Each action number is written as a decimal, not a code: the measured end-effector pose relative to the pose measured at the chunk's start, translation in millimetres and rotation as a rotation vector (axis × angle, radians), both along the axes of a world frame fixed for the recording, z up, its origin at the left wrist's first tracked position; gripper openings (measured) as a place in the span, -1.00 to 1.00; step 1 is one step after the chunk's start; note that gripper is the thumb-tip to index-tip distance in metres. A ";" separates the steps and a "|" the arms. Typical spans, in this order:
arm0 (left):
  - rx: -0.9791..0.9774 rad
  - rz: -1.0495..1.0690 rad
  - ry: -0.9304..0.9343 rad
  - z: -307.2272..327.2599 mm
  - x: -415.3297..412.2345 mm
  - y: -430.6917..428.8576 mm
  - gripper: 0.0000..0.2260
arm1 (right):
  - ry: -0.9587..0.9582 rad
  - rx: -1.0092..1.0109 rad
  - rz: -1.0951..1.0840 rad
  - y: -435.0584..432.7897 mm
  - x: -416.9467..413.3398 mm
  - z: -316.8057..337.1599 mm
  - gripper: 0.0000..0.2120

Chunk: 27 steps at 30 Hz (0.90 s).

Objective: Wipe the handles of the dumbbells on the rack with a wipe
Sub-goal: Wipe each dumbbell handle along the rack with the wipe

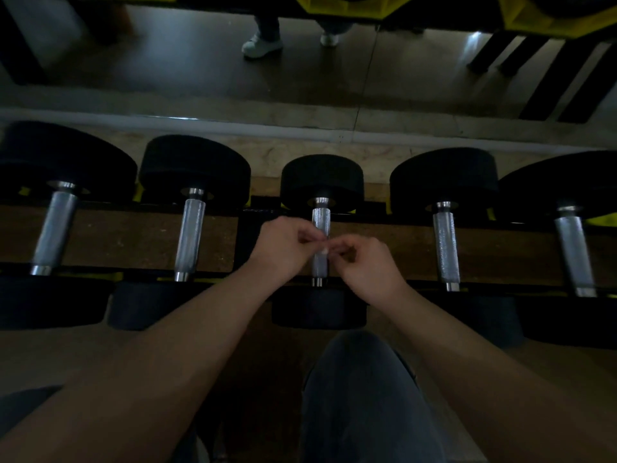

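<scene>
Several black dumbbells with knurled chrome handles lie side by side on a low rack (213, 208). The middle dumbbell's handle (321, 219) runs straight away from me. Over that handle my left hand (283, 250) and my right hand (369, 269) meet, fingers curled. Between their fingertips they pinch a small whitish thing (324, 250), apparently the wipe or its packet; it is too small and dim to make out. The hands hide the middle part of the handle.
Neighbouring handles lie left (189, 233) and right (445, 243) of the middle one. A mirror (334, 78) behind the rack shows white shoes (262, 45). My knee in dark trousers (364, 396) is below the hands. The room is dim.
</scene>
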<state>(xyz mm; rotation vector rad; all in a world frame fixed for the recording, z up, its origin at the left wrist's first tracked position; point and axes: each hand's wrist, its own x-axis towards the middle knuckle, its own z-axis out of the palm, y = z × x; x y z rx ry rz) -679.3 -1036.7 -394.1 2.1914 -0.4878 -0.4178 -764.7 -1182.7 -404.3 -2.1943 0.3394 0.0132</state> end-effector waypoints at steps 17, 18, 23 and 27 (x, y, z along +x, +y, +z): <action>0.404 -0.417 -0.168 14.3 0.5 -4.5 -0.96 | -0.051 0.203 -0.188 2.2 -6.2 -14.3 -0.83; 0.337 -0.327 -0.185 10.2 1.5 -5.8 -0.96 | -0.050 0.209 -0.188 2.5 -6.3 -14.3 -0.84; 0.175 -0.026 -0.060 7.8 2.3 -12.5 -0.91 | -0.043 0.223 -0.173 -1.0 -7.4 -12.0 -0.83; 0.424 -0.197 0.092 8.7 -1.6 3.9 -0.91 | -0.006 0.232 -0.124 -1.3 -7.2 -10.7 -0.78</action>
